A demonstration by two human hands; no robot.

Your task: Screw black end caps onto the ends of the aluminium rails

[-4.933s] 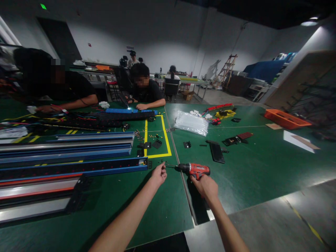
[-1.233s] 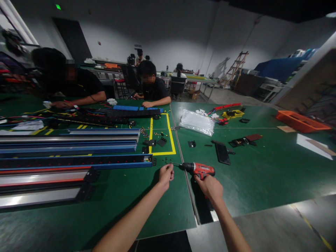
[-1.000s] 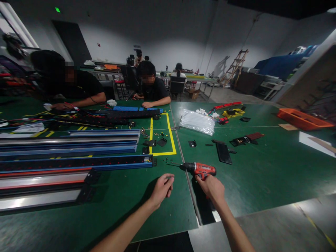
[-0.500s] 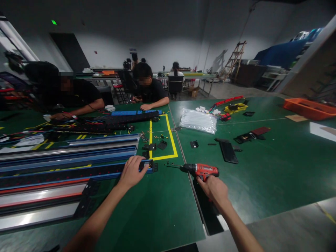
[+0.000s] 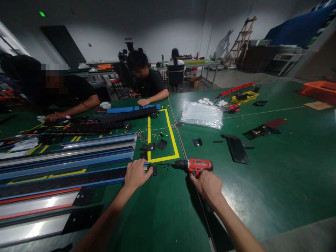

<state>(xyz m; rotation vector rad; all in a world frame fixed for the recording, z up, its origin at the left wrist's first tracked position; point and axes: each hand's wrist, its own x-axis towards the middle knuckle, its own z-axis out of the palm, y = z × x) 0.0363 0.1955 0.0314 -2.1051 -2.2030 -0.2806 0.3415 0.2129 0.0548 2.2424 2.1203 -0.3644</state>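
My right hand [image 5: 208, 185] is closed around the grip of a red and black cordless drill [image 5: 202, 165]. The drill lies level over the table, its long thin bit [image 5: 164, 164] pointing left toward the rail's end. With my left hand [image 5: 137, 175] I grip the right end of a long blue-edged rail [image 5: 65, 183] with a black strip inside. Fingers hide part of that end, where a small black end plate [image 5: 154, 170] sticks out. Tiny dark screws [image 5: 167, 168] lie just below the bit.
Other rails [image 5: 105, 159] lie at left. Black brackets [image 5: 161, 144] and loose hardware sit around a yellow tape frame [image 5: 172, 156]. Clear air-cushion packaging [image 5: 201, 115], a black phone [image 5: 237, 150] and an orange bin [image 5: 319, 92] are at right. Two people work across the green table [image 5: 262, 182].
The drill in my right hand has moved left, bringing the bit nearer the rail's end. My left hand stays on the rail. The camera view has shifted somewhat.
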